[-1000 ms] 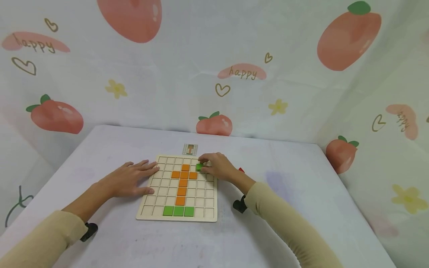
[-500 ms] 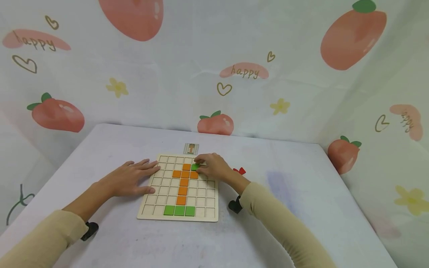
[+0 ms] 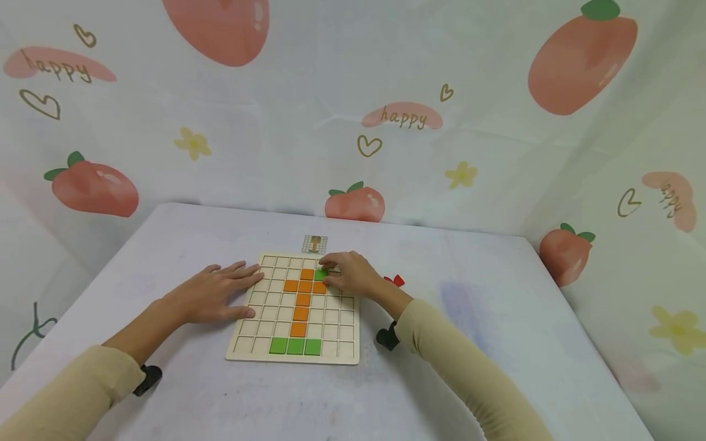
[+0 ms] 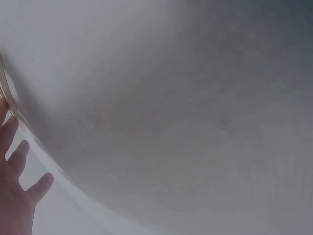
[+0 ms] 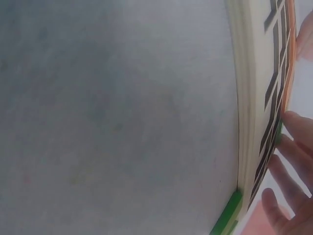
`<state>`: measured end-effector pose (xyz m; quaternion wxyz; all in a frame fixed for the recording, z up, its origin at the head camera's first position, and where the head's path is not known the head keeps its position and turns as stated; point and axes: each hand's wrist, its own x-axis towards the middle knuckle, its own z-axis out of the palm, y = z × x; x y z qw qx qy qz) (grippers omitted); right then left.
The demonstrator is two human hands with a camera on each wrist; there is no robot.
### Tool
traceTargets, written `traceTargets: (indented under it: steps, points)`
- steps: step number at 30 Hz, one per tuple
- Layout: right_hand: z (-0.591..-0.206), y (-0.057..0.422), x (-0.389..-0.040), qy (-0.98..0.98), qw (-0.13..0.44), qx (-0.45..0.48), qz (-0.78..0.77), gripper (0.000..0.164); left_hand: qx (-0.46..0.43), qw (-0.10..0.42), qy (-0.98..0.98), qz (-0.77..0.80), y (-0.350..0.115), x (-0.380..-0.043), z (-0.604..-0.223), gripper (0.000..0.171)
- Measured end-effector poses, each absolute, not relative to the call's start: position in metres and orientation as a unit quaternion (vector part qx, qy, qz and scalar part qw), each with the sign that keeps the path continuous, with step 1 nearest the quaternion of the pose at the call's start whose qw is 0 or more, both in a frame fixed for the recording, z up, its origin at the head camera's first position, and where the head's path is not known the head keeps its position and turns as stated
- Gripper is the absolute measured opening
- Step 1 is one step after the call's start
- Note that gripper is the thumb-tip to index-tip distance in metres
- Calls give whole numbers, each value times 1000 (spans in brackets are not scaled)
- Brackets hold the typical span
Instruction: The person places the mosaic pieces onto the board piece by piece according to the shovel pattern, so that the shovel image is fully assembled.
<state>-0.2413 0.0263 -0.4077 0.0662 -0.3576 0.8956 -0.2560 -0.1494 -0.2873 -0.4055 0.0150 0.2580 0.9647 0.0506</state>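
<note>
My right hand (image 3: 352, 274) pinches a small green square tile (image 3: 320, 275) at the wooden grid board (image 3: 330, 349), just right of the top orange tile. In the right wrist view, thumb and forefinger meet at the green tile (image 5: 279, 131) along the board's edge. Several orange tiles (image 3: 302, 300) form a cross on the grid. Beneath them lies a row of green tiles (image 3: 295, 346). My left hand (image 3: 212, 295) has its fingers spread, fingertips on the board's left edge; the left wrist view catches this hand (image 4: 17, 181) at its lower left.
Behind the board lies a small card (image 3: 315, 244) printed with a gridded picture. A red piece (image 3: 395, 281) sits on the table beyond my right wrist. In the right wrist view a green piece (image 5: 227, 213) lies beside the board's edge. A fruit-printed cloth hangs behind.
My right hand has moved slightly left with the green tile, from one cell away to right beside the top orange tile. The red piece shows more fully. My left hand stays on the board.
</note>
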Motion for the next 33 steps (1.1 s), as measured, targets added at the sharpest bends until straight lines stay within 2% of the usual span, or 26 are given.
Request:
traceTargets:
  steps: [7,15,25,33]
  points:
    - [-402,33,-239,894,73,-357,-261,39,258,19,965,47,-285,-148,-406,83]
    - [-397,64,-237,890,58,-365,-265,36,260,17,964,42,-285,-149,-404,82]
    - [-404,109,-235,888,52,-370,-270,36,266,16,963,44,-286,-147,-403,82]
    - [-410,126,-237,897,48,-368,-243,35,268,14,962,42,-286,-147,-403,81]
